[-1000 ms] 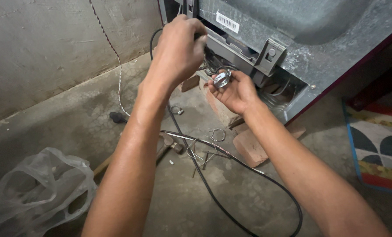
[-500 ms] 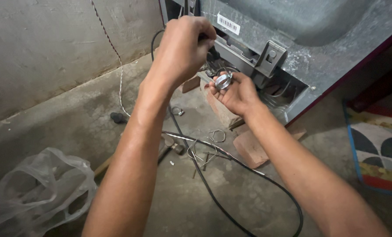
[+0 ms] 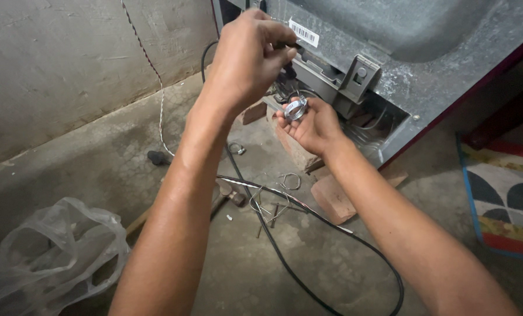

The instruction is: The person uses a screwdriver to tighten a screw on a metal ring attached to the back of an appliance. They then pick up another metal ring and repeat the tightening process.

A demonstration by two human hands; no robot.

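The left hand (image 3: 247,58), having closed into a tighter fist since a second ago, is gripping something hidden at the grey appliance underside (image 3: 402,64), while the right hand (image 3: 311,126) is pinching the metal hose clamp (image 3: 295,108) just below, above the black cable (image 3: 308,281).

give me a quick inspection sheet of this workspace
surface: bare concrete floor, dusty, against a plastered wall
job's things: metal hose clamp; grey appliance back panel
clutter: clear plastic bag, bricks, loose wire bits
hands: left hand closed at the panel, what it grips is hidden; right hand pinches the hose clamp
cables: black cable loops across the floor; thin twisted wire down the wall
surroundings: patterned mat at right
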